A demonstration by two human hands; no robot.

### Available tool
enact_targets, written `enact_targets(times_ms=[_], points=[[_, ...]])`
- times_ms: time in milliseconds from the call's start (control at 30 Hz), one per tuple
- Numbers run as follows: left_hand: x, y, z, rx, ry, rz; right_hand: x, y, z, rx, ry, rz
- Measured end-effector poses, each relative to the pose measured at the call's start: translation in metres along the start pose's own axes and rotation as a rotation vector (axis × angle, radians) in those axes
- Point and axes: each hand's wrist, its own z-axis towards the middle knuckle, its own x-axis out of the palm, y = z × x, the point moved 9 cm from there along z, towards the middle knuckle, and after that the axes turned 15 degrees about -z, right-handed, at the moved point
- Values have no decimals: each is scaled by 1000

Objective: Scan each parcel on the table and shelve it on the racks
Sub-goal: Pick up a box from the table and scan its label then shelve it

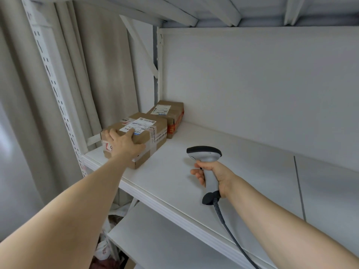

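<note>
A brown cardboard parcel [149, 131] with a white label and clear tape lies at the left end of a white rack shelf [242, 164]. My left hand [124, 143] grips its near corner, fingers over the top and thumb down the side. Behind it, against the back wall, sits a second brown parcel [171, 115] with red printed tape. My right hand [212, 172] holds a grey barcode scanner [206, 154] by its handle above the shelf, head pointing left toward the parcels. Its cable [231, 235] trails down to the lower right.
A perforated white upright [56, 94] stands at the rack's left edge, with grey curtains [97, 74] behind. A lower shelf [165, 239] lies beneath, and bags [108, 247] sit on the floor to the left. The shelf above [252, 10] forms a low ceiling.
</note>
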Motion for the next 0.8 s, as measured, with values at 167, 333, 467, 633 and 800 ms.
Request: enact_targets(times_ms=[167, 333, 467, 633, 800], points=[[-23, 4, 1, 44, -176, 219, -5, 0, 1, -2, -21, 0], [-2, -8, -7, 242, -158, 393, -8, -2, 2, 13, -36, 15], [8, -12, 0, 258, -100, 514, -11, -3, 1, 9, -49, 26], [15, -18, -1, 161, -32, 546, -20, -4, -8, -12, -60, 66], [55, -53, -45, 216, 57, 493, -46, -7, -31, -32, -85, 119]])
